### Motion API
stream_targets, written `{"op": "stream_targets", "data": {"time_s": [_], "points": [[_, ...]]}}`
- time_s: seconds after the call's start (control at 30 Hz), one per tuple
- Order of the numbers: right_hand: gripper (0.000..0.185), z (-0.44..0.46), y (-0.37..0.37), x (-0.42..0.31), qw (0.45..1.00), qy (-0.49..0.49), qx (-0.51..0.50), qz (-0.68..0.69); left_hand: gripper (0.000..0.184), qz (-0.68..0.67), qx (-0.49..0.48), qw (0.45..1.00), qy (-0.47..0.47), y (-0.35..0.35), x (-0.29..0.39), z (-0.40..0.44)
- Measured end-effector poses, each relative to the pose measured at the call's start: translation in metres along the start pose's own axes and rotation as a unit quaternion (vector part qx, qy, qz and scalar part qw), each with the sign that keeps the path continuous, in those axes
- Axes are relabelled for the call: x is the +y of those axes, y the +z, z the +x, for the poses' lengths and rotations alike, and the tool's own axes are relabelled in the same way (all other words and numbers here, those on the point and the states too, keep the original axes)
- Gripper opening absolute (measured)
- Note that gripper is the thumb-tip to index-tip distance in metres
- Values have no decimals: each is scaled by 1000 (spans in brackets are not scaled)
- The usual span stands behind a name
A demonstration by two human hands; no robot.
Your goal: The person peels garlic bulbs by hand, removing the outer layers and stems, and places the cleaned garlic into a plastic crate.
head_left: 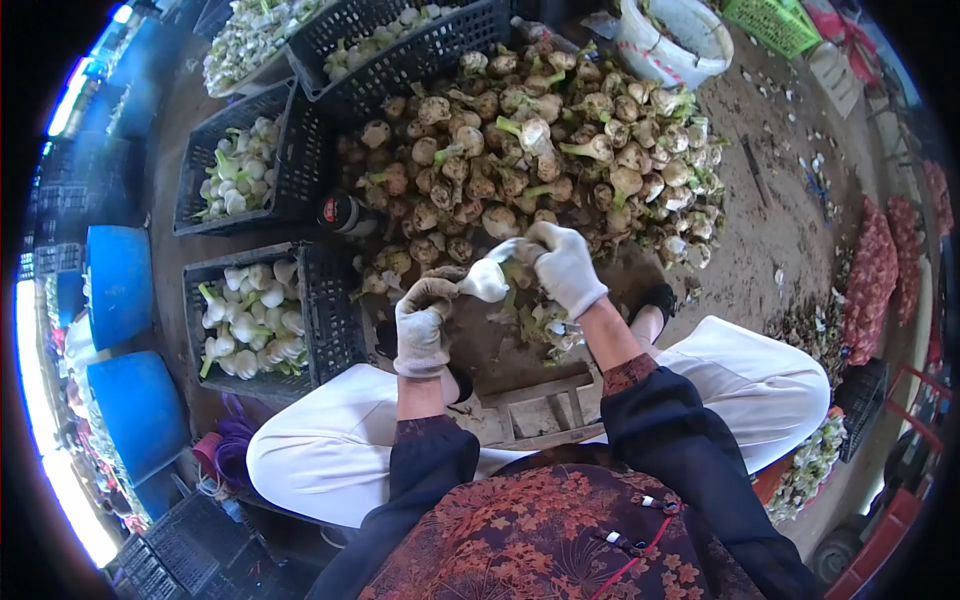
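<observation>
By the near edge of the heap [550, 190], the left hand [424, 318] clamps a white bulb [487, 281] that could slip if the right hand [567, 268], seemingly pinching its skin [503, 251], tugs.

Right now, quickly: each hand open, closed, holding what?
Left hand: closed, holding a white garlic bulb.
Right hand: fingers curled at the pale strip above the bulb; whether gripping it cannot be told.
</observation>
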State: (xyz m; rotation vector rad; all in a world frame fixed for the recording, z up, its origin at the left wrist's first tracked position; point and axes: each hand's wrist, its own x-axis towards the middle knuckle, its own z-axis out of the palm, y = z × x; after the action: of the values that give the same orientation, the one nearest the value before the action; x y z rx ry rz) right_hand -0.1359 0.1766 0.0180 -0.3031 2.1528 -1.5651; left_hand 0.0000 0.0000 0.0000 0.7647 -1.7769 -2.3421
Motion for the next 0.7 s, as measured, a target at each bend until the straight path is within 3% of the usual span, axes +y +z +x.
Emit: {"op": "stream_targets", "data": {"time_s": [0.07, 0.1, 0.17, 0.23, 0.33, 0.4, 0.43, 0.5, 0.57, 0.63, 0.67, 0.7], "points": [[13, 3, -7, 31, 996, 81, 30, -13, 17, -220, 30, 975, 14, 4, 1, 0], [14, -3, -23, 62, 988, 88, 32, -122, 19, -309, 25, 950, 47, 12, -15, 7], [21, -14, -22, 92, 991, 118, 20, -62, 18, -397, 79, 913, 54, -10, 0, 25], [29, -14, -29, 150, 974, 109, -61, -187, 22, -618, 17, 786, 22, -27, 60, 44], [35, 6, -29, 109, 941, 100, -16, -322, 31, -542, 54, 831, 112, -18, 108, 49], [39, 35, -15, 86, 911, 52, 41, -408, 33, -259, 160, 951, 58, -5, 99, 55], [38, 51, -8, 79, 869, 16, 16, -494, 34, -192, 119, 973, 51, -14, 59, 63], [35, 78, 11, 104, 846, 15, 11, -533, 28, -94, 100, 990, 10, 23, 39, 46], [35, 84, 7, 101, 863, 37, -10, -504, 25, -83, 48, 994, -47, 42, 6, 27], [35, 76, 0, 106, 873, 63, -35, -483, 28, 52, -9, 998, -45, 43, -44, 16], [33, 61, -1, 113, 974, 141, -7, -180, 34, 139, 2, 990, 19, 50, -58, 13], [31, 44, -2, 119, 968, 204, 23, 143, 41, 226, 13, 971, 82, 60, -66, 10]]}}
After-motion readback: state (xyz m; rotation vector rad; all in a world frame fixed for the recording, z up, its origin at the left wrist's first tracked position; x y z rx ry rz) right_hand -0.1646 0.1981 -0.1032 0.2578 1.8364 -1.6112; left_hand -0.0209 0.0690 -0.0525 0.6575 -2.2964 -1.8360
